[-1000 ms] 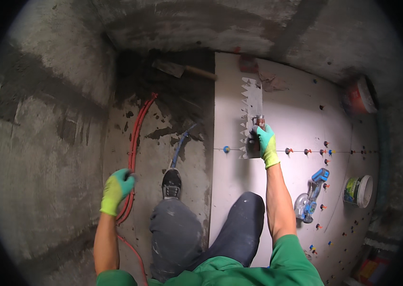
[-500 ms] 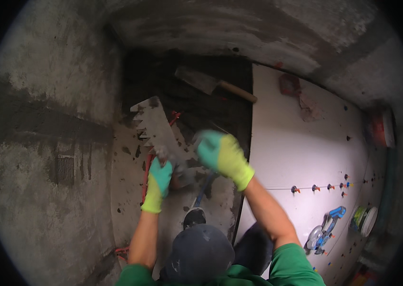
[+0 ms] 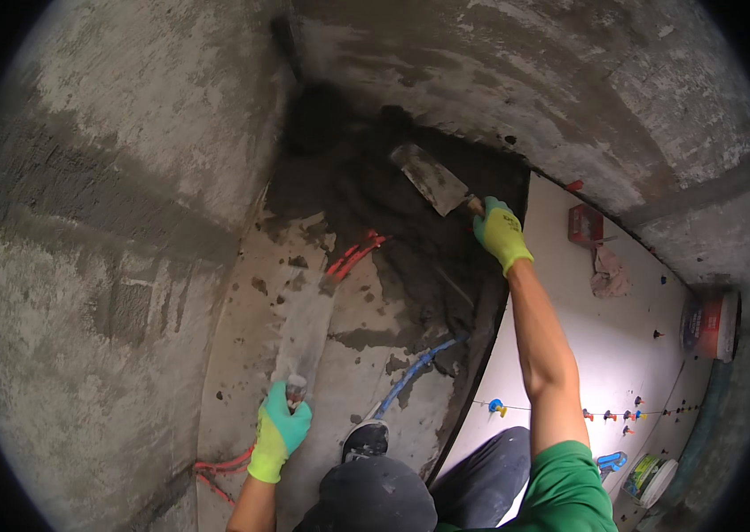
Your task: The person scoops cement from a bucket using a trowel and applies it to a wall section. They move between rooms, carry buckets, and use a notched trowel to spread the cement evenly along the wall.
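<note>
My right hand (image 3: 501,232), in a yellow-green glove, is closed around the handle of a trowel (image 3: 432,179). The trowel's flat blade points up and left over dark wet mortar (image 3: 357,168). Lower left, my gloved left hand (image 3: 283,427) grips a notched trowel (image 3: 306,324), whose long pale blade is smeared by motion and points away from me. Beyond that blade, red conduit (image 3: 357,254) sticks out of the mortar. A blue pipe (image 3: 412,379) runs over the bare floor (image 3: 357,355) between my hands.
Rough walls rise on the left (image 3: 82,293) and far side (image 3: 481,80). White tiles (image 3: 561,293) at right carry levelling clips (image 3: 497,407), a red box (image 3: 585,224) and a crumpled rag (image 3: 609,273). Buckets (image 3: 719,325) stand farther right. More red conduit (image 3: 226,465) lies lower left.
My right hand has reached up and right and taken hold of the trowel that lay on the mortar. My left hand has drawn the notched trowel back toward me. The whole view has shifted.
</note>
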